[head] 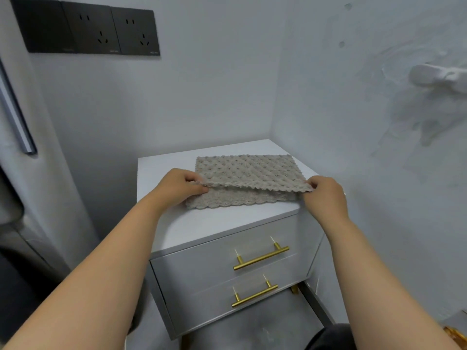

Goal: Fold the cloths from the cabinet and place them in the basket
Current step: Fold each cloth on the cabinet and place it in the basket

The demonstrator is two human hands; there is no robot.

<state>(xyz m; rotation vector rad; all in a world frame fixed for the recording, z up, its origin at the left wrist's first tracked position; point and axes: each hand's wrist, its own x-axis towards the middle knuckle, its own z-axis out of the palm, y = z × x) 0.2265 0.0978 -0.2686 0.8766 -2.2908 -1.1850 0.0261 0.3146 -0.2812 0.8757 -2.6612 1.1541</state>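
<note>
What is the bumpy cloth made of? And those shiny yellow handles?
The cloth looks like soft, fluffy fabric, maybe microfibre: it bends limply and has a raised bubbly pile. The handles look like brushed metal in a brass or gold finish, judging by their sheen.

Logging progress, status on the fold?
Left hand and right hand pinching cloth corners. Half-folded on cabinet. Nothing in the way.

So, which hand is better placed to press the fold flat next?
Probably the left hand: it lies over the grey cloth on the cabinet top, while the right hand hangs past the cabinet's edge.
</note>
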